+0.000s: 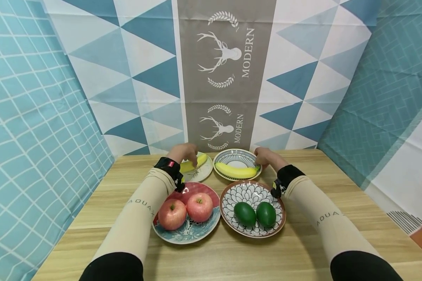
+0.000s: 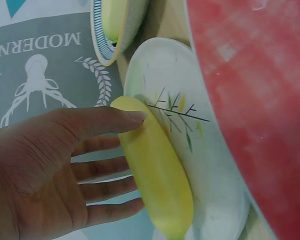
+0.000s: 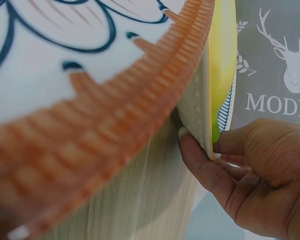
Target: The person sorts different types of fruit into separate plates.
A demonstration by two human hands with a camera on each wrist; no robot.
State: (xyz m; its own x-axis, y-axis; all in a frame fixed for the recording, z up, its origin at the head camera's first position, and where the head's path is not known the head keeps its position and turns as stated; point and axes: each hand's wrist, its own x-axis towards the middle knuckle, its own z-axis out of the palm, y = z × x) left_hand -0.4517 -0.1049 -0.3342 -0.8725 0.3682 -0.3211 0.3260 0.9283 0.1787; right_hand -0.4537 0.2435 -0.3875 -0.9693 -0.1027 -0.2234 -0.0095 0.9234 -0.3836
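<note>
Count: four plates, two bananas, two apples, two green fruits, two hands.

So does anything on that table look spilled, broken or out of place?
Nothing stands out. Four plates sit level on the table, each holding a matched pair or single fruit: apples, green fruits, and one banana apiece on the two far plates.

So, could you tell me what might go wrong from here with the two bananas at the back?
1. The left hand touches its banana with straight fingers only; the banana lies across the rim of the white plate, so it could roll or slide off.
2. The right hand pinches the rim of the striped plate; lifting that edge might tip its banana out.
</note>
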